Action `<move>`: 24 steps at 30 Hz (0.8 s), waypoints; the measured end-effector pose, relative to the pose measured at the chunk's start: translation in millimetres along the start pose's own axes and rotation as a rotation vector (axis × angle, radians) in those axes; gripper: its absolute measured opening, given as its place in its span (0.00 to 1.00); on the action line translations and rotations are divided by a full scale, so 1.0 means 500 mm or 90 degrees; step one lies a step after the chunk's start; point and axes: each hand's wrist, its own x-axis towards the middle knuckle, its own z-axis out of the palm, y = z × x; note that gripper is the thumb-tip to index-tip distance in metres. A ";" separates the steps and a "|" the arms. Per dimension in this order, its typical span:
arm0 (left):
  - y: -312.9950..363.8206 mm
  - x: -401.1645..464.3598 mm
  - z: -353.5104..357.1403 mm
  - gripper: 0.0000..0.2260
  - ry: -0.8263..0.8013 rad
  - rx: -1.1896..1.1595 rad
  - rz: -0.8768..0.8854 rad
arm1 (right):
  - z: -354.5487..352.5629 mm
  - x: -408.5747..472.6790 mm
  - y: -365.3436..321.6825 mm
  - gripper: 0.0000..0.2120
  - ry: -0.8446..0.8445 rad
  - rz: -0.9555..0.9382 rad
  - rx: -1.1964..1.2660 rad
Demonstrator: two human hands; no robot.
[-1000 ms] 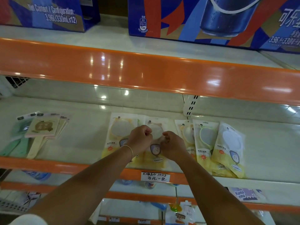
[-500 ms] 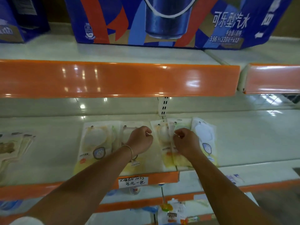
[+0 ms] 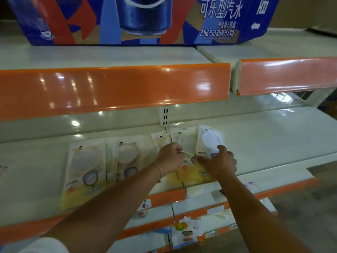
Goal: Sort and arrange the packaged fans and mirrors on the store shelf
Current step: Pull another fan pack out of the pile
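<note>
Several flat packaged mirrors lie in a row on the middle shelf (image 3: 273, 143). At the left are a pack with a pale round mirror (image 3: 84, 167) and a second one (image 3: 127, 157). To the right lie a green-rimmed mirror pack (image 3: 187, 141) and a white mirror pack (image 3: 210, 139), overlapping. My left hand (image 3: 170, 158) is curled on the green-rimmed pack, pinching it near its handle. My right hand (image 3: 219, 162) lies over the lower half of the white pack, fingers bent onto it. A further pack (image 3: 159, 138) sits partly hidden behind my left hand.
An orange shelf lip (image 3: 113, 86) overhangs the row from above, with a blue drinks carton (image 3: 145, 19) on top. A white upright bracket (image 3: 164, 115) stands at the back. The shelf continues to the right. Lower shelves hold small packets (image 3: 187, 232).
The view swung right, so the fans at far left are out of view. My left hand moved right from the middle pack onto the green-rimmed pack; my right hand shifted right onto the white pack.
</note>
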 end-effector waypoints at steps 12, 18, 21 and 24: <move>0.042 0.016 0.038 0.14 -0.032 -0.041 -0.031 | -0.023 0.039 0.026 0.56 -0.048 -0.026 0.025; 0.054 0.020 0.046 0.09 -0.062 -0.065 -0.079 | -0.048 0.042 0.045 0.46 -0.096 0.017 0.233; 0.051 0.025 0.047 0.09 -0.070 -0.119 -0.112 | -0.054 0.047 0.058 0.37 -0.128 0.058 0.410; 0.056 0.025 0.044 0.06 -0.087 -0.172 -0.141 | -0.054 0.054 0.061 0.34 -0.173 0.092 0.530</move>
